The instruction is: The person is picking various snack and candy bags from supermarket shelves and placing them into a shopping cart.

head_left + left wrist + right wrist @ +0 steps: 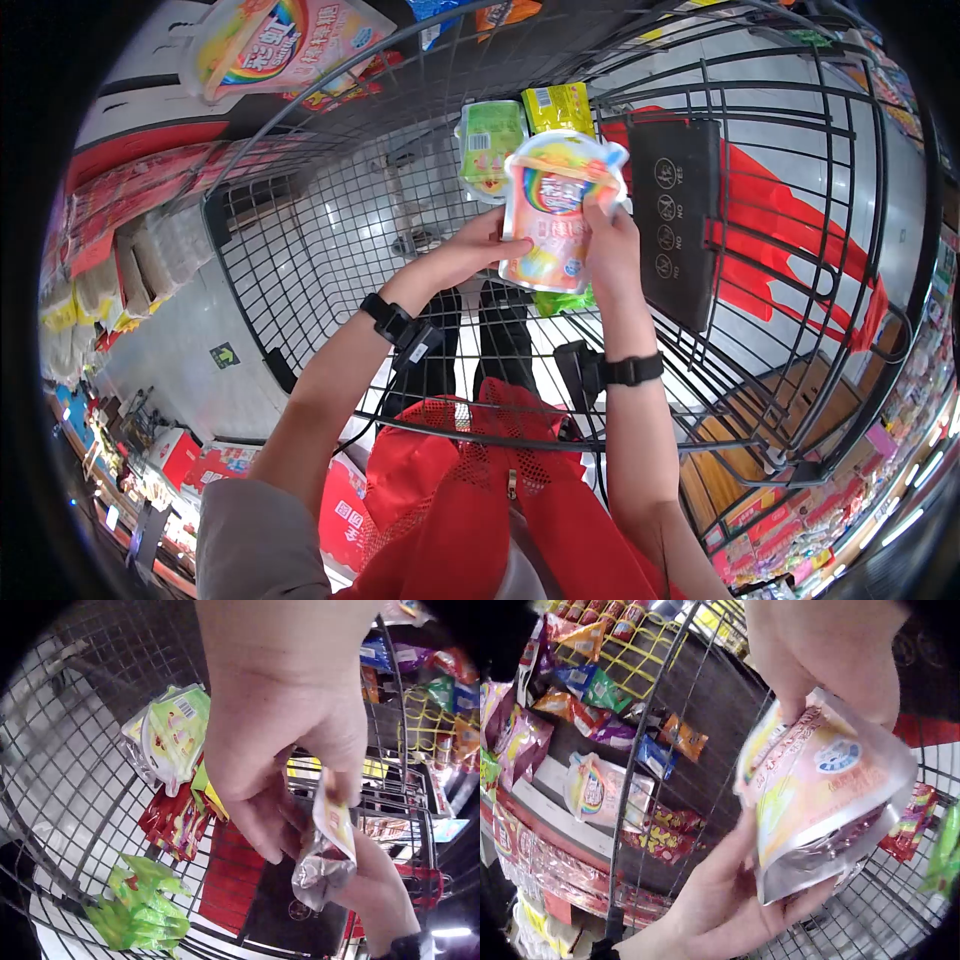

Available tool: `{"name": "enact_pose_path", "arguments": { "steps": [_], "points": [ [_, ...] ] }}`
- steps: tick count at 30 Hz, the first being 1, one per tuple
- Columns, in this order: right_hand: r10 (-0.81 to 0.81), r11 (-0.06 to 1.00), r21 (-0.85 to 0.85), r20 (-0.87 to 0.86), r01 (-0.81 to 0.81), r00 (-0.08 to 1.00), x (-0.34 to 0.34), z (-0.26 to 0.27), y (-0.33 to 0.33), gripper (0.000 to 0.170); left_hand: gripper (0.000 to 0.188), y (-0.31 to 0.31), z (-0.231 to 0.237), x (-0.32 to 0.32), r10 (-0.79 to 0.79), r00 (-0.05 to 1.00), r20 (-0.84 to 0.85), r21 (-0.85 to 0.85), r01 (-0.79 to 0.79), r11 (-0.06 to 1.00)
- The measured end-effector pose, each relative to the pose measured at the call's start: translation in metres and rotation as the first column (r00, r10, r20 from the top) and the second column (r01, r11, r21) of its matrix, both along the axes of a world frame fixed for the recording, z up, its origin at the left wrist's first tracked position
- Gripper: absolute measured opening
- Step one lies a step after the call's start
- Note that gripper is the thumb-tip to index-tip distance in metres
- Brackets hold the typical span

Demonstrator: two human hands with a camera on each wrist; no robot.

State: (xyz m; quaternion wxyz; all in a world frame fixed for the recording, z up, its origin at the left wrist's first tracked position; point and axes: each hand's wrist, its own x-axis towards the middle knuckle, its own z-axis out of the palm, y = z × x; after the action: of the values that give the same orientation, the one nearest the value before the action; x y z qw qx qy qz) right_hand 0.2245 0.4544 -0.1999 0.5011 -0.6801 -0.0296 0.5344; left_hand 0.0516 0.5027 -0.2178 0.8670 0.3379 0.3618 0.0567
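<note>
Gripping a rainbow-logo candy pouch (pixel 550 225) with both hands, the person in the head view has it above the shopping cart (pixel 216 218), inside the near edge, its printed front facing up. The left hand (pixel 465 250) pinches its left side, thumb on the front; the right hand (pixel 612 250) clasps its right side. Beyond it, a green pouch (pixel 492 140) and a yellow packet (pixel 556 105) lie toward the cart's far edge, near the black seat panel (pixel 672 215). By the look of it, these are already in the cart, while the candy pouch is picked up but not yet set down.

The left wrist view shows the candy pouch nearly edge-on, and reveals red packets (pixel 176 825) below the green pouch, which the head view does not show. A bright green packet (pixel 146 907), barely peeking out in the head view, lies here almost whole.

The right wrist view alone shows the candy pouch's silvery bottom fold, with the left fingers beneath it; a similar pink pouch (pixel 604 791) sits on the shelf outside the cart's rim.
</note>
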Motion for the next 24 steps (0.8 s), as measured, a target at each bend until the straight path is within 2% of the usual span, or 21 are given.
{"name": "enact_pose_path", "arguments": {
  "steps": [2,3,5,6,8,9,11,12,14,16,18,19,21,22,24],
  "points": [
    [0.100,0.995,-0.055,0.291,-0.088,0.951,-0.011,0.015,0.018,0.037,0.050,0.002,-0.011,-0.005,0.095,0.994,-0.046,0.107,-0.090,0.990],
    [0.100,0.995,-0.055,0.287,-0.088,0.953,-0.012,0.010,0.021,0.037,0.050,0.006,-0.018,-0.008,0.095,0.994,-0.050,0.107,-0.090,0.990],
    [0.005,0.996,0.079,0.273,-0.027,0.962,-0.014,0.000,0.026,0.045,0.044,0.019,-0.033,-0.012,0.257,0.957,-0.133,0.157,-0.236,0.959],
    [0.006,0.997,0.073,0.273,-0.027,0.962,-0.014,0.000,0.025,0.045,0.044,0.027,-0.040,-0.013,0.256,0.957,-0.135,0.151,-0.235,0.960],
    [0.033,0.998,0.051,0.223,-0.046,0.974,-0.012,0.006,0.026,0.045,0.050,0.047,-0.057,-0.011,0.216,0.931,-0.295,0.276,-0.133,0.952],
    [0.026,0.999,0.026,0.211,-0.032,0.977,-0.012,0.008,0.025,0.044,0.050,0.053,-0.081,-0.010,0.216,0.931,-0.294,0.273,-0.134,0.952],
    [0.029,0.999,0.013,0.196,-0.032,0.980,-0.009,0.004,0.019,0.044,0.064,0.057,-0.138,-0.012,0.406,0.837,-0.366,0.599,-0.122,0.791],
    [0.029,1.000,0.001,0.182,-0.029,0.983,-0.008,0.005,0.018,0.044,0.064,0.063,-0.140,-0.011,0.408,0.837,-0.364,0.600,-0.124,0.790],
    [0.014,1.000,0.007,0.172,-0.015,0.985,-0.006,0.004,0.015,0.042,0.072,0.067,-0.147,-0.006,0.460,0.753,-0.470,0.705,0.006,0.710],
    [-0.004,1.000,0.009,0.157,0.003,0.988,-0.004,0.005,0.013,0.041,0.073,0.066,-0.141,0.001,0.498,0.732,-0.465,0.741,0.015,0.671],
    [0.022,0.999,0.031,0.137,-0.027,0.990,-0.001,0.005,0.015,0.046,0.071,0.066,-0.130,0.005,0.573,0.638,-0.515,0.837,0.230,0.496],
    [0.017,0.999,0.034,0.134,-0.022,0.991,-0.001,0.006,0.016,0.046,0.071,0.066,-0.122,0.007,0.571,0.639,-0.515,0.838,0.235,0.493],
    [-0.015,1.000,0.025,0.112,0.013,0.994,-0.001,0.006,0.018,0.038,0.073,0.060,-0.103,0.009,0.392,0.697,-0.600,0.800,0.542,0.258],
    [-0.017,1.000,0.026,0.111,0.015,0.994,-0.001,0.007,0.019,0.038,0.073,0.055,-0.094,0.014,0.391,0.698,-0.600,0.799,0.543,0.257],
    [-0.001,0.999,0.034,0.077,-0.001,0.997,-0.001,0.008,0.019,0.038,0.076,0.046,-0.084,0.025,0.265,0.649,-0.713,0.649,0.754,-0.101]
  ]
}}
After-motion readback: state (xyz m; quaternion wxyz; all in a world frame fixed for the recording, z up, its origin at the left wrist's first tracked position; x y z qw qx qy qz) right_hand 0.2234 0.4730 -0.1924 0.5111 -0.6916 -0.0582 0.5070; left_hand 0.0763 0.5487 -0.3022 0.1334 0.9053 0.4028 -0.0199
